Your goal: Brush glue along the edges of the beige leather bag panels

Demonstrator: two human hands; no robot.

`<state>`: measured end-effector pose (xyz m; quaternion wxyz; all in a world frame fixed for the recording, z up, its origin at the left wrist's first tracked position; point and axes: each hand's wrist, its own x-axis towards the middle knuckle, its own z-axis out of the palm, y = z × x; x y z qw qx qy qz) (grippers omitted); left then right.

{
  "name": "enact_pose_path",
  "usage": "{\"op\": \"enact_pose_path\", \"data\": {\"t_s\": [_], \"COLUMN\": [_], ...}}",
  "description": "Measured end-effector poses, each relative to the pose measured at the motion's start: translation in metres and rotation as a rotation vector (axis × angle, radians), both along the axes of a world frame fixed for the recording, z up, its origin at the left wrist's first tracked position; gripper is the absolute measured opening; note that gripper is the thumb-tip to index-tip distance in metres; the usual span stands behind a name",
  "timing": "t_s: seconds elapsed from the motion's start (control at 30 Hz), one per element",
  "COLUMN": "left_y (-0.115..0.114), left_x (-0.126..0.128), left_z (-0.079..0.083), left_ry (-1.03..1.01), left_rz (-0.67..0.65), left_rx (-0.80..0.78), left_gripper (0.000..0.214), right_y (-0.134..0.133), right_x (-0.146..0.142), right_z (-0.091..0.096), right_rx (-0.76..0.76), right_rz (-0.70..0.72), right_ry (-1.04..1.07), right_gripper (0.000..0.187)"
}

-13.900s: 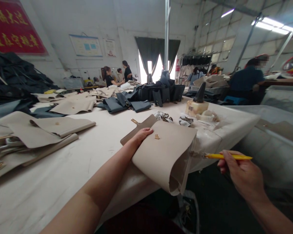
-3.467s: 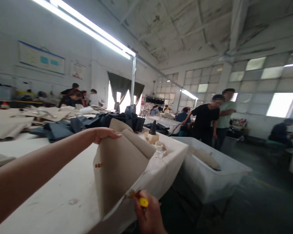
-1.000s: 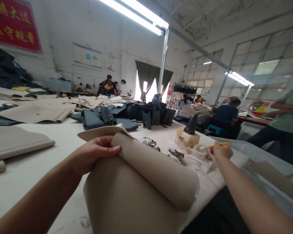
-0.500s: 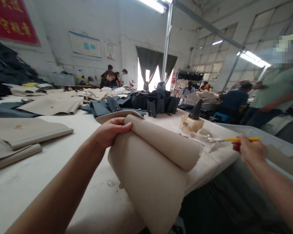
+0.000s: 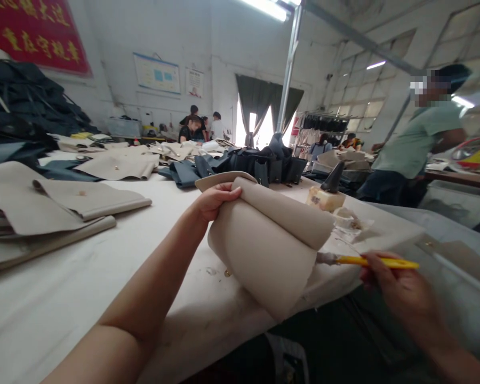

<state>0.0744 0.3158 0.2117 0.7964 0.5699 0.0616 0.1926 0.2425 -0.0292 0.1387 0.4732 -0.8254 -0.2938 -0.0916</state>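
A beige leather panel point(image 5: 264, 256) is held curled over on itself above the white-covered worktop point(image 5: 44, 314), with its rolled fold uppermost and its lower part sagging toward the worktop's front edge. The fold is firmly grasped by the left hand point(image 5: 219, 201), the fingers closed over the top of the roll. A yellow stick point(image 5: 378, 262) is pinched in the right hand point(image 5: 398, 285), and its grey-smeared tip is at the panel's right side, though whether it touches the leather cannot be told. A steady curl and a steady, controlled tip are judged to matter most here, so that the smooth face is not marked. Compared with the frame half a second earlier, the stick has been lowered from beside the paper scraps point(image 5: 348, 220) to the panel's side. Farther along the worktop, a pale block point(image 5: 325, 199) is topped by a dark cone point(image 5: 333, 177), and flat beige panels point(image 5: 80, 200) are piled at the left.
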Motion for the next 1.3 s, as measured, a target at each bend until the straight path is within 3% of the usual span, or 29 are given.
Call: {"op": "enact_pose_path", "data": {"t_s": [0.17,0.33,0.57,0.77,1.0,1.2,1.3], "left_y": [0.000,0.008,0.014,0.015,0.016,0.016,0.014], "left_x": [-0.003,-0.004,-0.003,-0.004,-0.005,-0.010,-0.014], "left_z": [-0.002,-0.007,-0.011,-0.012,-0.017,-0.017,-0.021], "left_ry": [0.006,0.006,-0.023,-0.030,-0.015,0.001,0.016], "left_rz": [-0.053,-0.079,-0.108,-0.130,-0.145,-0.127,-0.131], "left_rx": [-0.034,-0.044,-0.038,-0.026,-0.007,-0.003,0.002], "left_gripper": [0.037,0.032,0.031,0.032,0.027,0.032,0.037], "right_y": [0.035,0.048,0.041,0.036,0.037,0.027,0.025], "right_x": [-0.007,-0.004,-0.015,-0.025,-0.024,-0.058,-0.072], "right_z": [0.001,-0.006,-0.009,0.002,0.002,-0.005,-0.007], "right_rx": [-0.079,-0.132,-0.177,-0.286,-0.246,-0.122,-0.099], "right_rz": [0.130,0.201,0.281,0.265,0.216,0.325,0.339], "right_ry": [-0.107,-0.105,0.081,0.125,0.150,0.365,0.356], "right_gripper": [0.053,0.051,0.059,0.068,0.071,0.063,0.064]}}
